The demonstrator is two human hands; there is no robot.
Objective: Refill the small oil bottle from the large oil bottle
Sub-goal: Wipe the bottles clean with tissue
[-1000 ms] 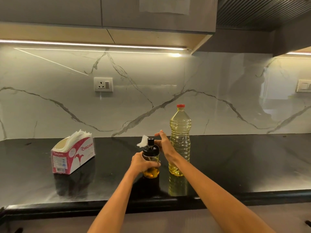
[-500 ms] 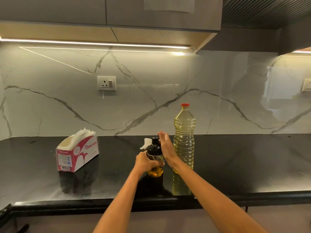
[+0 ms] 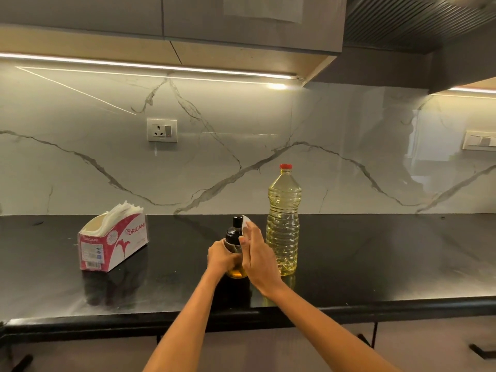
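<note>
The napkin box (image 3: 114, 244) stood at the far left of the table (image 3: 375, 264), printed card in red and white with soft paper sheets fanning out of its open top. Nearer the middle, my left hand (image 3: 221, 257) was wrapped round the belly of the small oil bottle (image 3: 234, 242), clear glass under a smooth black top with a narrow spout, a shallow pool of amber oil at the bottom. My right hand (image 3: 256, 255) was at its right side, fingers straight and loose, holding nothing that I could make out; a small white scrap (image 3: 245, 224) showed just behind the fingertips. I judged the step to be getting the black top off, so I wanted the left hand firm and low to stop the slick glass turning, and the right to close on the cap squarely. Just right of my hands stood the large oil bottle (image 3: 284, 218), ribbed clear plastic, nearly full of pale yellow oil, red cap on, upright on the glossy black table
</note>
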